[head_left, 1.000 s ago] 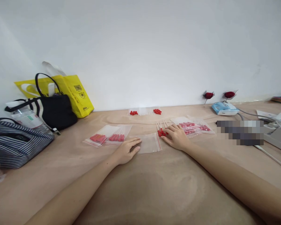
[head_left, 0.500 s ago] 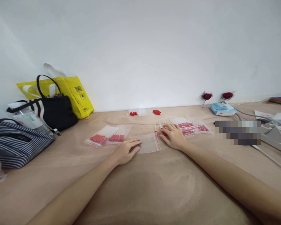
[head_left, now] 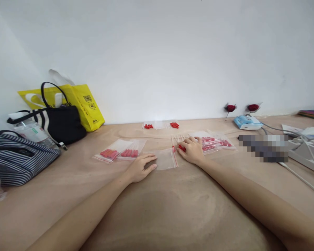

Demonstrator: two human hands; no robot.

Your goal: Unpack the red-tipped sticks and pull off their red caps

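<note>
My left hand lies flat, fingers out, on the left edge of an empty clear zip bag on the tan table. At the bag's right end my right hand curls over a small heap of red plastic pieces, fingertips pinched on them. Just behind that hand lie several filled bags of red pieces. Two more filled bags lie to the left of my left hand.
Small heaps of red pieces and clear bags sit by the wall. A striped bag, a black bag and a yellow bag stand at left. A blue tissue pack, cables and a white device are at right.
My right hand has closed its fingers over the red pieces and drawn them slightly left toward the empty bag's mouth. My left hand has stayed put.
</note>
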